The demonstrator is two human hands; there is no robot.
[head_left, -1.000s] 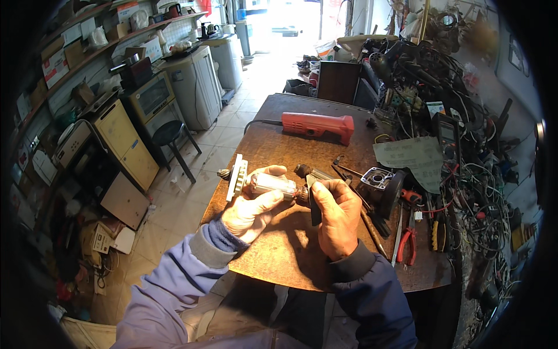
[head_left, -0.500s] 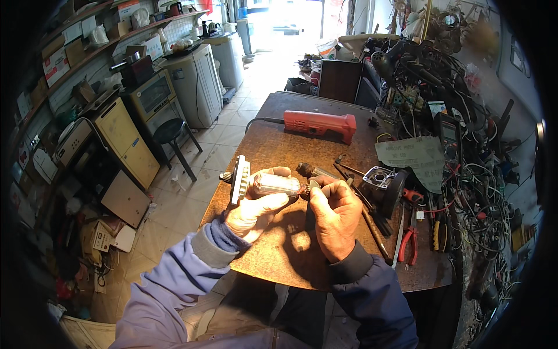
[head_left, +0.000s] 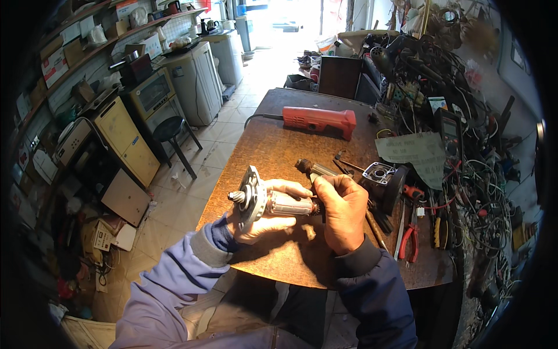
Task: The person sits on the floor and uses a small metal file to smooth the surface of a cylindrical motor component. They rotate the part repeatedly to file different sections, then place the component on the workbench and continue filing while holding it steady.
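Observation:
My left hand (head_left: pixel 258 228) is closed around a motor armature (head_left: pixel 289 205), thumb on the near side and fingers on the far side. The armature lies nearly level, with a metal end plate (head_left: pixel 253 198) and a toothed pinion (head_left: pixel 237 196) at its left end. My right hand (head_left: pixel 345 216) is beside the commutator at its right end, thumb and fingers pinching a small pale piece of sandpaper (head_left: pixel 314 177), mostly covered by the fingers. Just beyond them a second armature (head_left: pixel 304 166) rests on the table. Farther back lies a red power tool housing (head_left: pixel 319 121).
On the wooden table (head_left: pixel 232 180), a sandpaper sheet (head_left: pixel 410 156), a metal gear housing (head_left: pixel 381 174), red-handled pliers (head_left: pixel 409 241) and a multimeter (head_left: pixel 449 131) lie to the right. Tangled wires (head_left: pixel 488 198) crowd the right edge. A black stool (head_left: pixel 170 131) stands left on the floor.
The armature has shifted slightly right and turned, showing more of the end plate's outer face. My right hand has moved a little right, its fingertips now above the commutator end.

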